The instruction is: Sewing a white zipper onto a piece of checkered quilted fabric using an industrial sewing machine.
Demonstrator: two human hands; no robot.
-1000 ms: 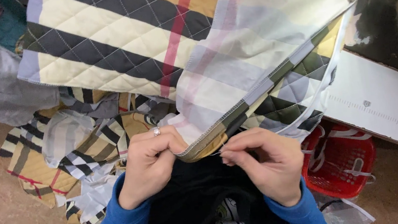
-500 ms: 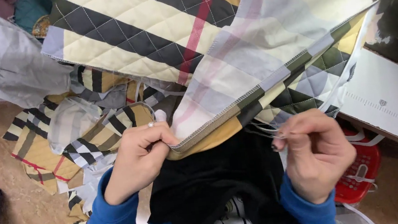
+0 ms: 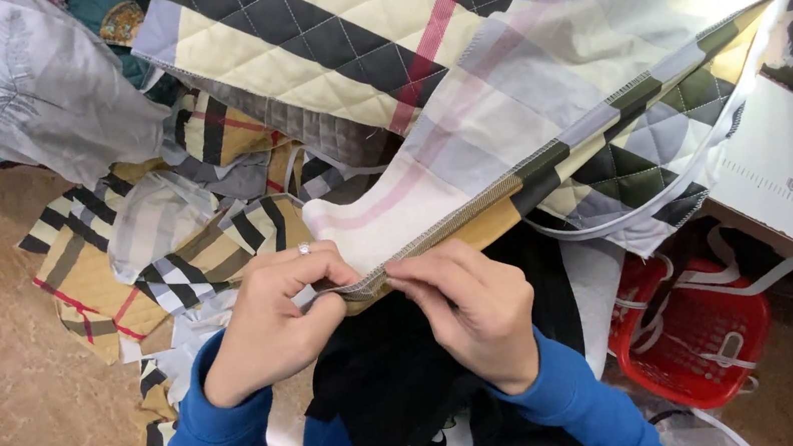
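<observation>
A big checked quilt hangs over a heap of cloth scraps on the floor. Its stitched edge runs down to the person's lap. The left hand and right hand both pinch that edge, close together.

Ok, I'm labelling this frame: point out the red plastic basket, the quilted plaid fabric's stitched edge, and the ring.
Red plastic basket (image 3: 703,342), head view, on its mesh wall.
Quilted plaid fabric's stitched edge (image 3: 439,238), head view, on the grey seam.
Ring (image 3: 304,249), head view, on the left hand's finger.

head view, looking down, close over lap
</observation>
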